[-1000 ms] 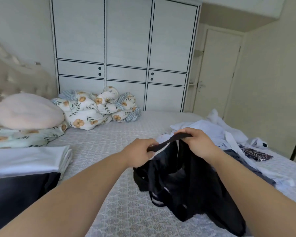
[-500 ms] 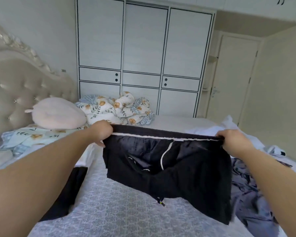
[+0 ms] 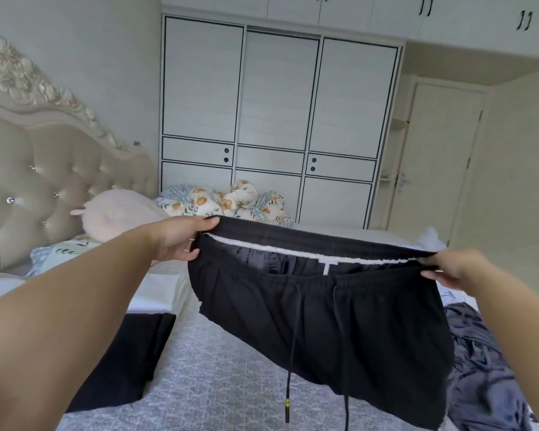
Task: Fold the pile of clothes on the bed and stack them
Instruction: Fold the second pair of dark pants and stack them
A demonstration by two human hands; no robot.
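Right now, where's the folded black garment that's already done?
In the head view the folded black garment lies flat on the bed, lower left, under the left forearm, just in front of the folded white piece and left of the held-up black shorts.

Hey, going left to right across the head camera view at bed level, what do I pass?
Tufted headboard → pink pillow → left hand → black shorts → right hand → crumpled grey garment.
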